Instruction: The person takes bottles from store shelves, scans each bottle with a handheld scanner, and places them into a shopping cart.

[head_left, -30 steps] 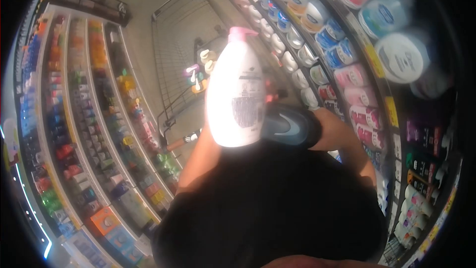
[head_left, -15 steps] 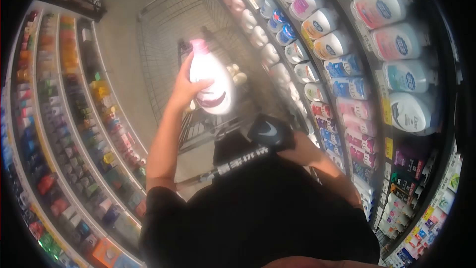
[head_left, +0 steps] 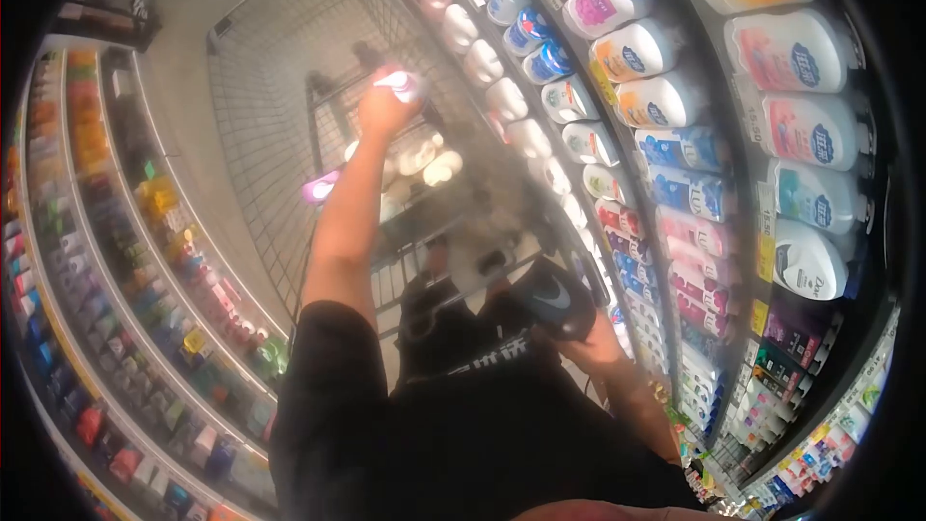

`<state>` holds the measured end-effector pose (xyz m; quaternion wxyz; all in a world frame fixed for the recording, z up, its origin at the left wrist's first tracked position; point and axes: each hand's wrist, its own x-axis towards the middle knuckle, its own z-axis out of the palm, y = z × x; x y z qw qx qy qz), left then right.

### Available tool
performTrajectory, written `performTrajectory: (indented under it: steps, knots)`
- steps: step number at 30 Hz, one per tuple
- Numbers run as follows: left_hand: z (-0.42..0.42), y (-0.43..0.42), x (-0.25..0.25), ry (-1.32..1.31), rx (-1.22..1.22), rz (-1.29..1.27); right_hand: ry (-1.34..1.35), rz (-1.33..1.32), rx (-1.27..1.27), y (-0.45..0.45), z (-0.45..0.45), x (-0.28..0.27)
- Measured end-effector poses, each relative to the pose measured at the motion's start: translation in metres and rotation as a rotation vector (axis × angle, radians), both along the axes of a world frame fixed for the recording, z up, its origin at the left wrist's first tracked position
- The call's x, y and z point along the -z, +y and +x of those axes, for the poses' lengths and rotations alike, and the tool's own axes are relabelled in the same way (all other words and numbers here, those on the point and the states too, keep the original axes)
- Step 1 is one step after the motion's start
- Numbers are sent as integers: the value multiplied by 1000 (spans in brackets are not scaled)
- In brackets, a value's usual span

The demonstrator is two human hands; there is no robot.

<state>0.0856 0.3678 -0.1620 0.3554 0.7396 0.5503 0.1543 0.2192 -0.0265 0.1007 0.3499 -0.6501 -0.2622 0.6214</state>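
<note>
My left hand (head_left: 384,116) reaches out over the wire shopping cart (head_left: 224,21), closed around a white and pink bottle (head_left: 402,86). Only one end of that bottle shows past the fingers; the rest is hidden. Close to my body, my right hand (head_left: 596,340) grips a rounded black item with a grey swoosh (head_left: 550,297), which covers part of its fingers. Inside the cart, below my left forearm, lie several pale, rounded items (head_left: 429,160) and a purple and white item (head_left: 321,186), too blurred to name.
Close on my right rise shelves packed with large body-wash bottles (head_left: 796,63), and pouches (head_left: 680,150) stand on a lower tier. Another stocked shelf (head_left: 159,207) curves along the left side. Grey floor (head_left: 178,87) runs between that shelf and the cart.
My left hand has moved forward and down over the cart with the bottle, which now points away and shows less. My right hand and the black item sit slightly lower and farther right in view.
</note>
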Motion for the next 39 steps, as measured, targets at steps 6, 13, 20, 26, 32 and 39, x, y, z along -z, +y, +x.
performTrajectory:
  steps: [6,13,20,26,32,39]
  knots:
    - [5,0,38,226,140,-116,40,15,84,10,1,0]
    - [3,-28,109,57,27,46,81,-16,123,23,3,-1]
    - [-8,-35,137,-107,-160,133,30,-65,85,17,2,7]
    - [-18,-44,98,-256,-185,-220,163,9,226,20,-4,9]
    - [-25,-63,25,-255,-282,-642,165,-10,252,28,-7,1]
    - [-50,-118,-92,-329,42,-737,45,-15,131,21,-2,10]
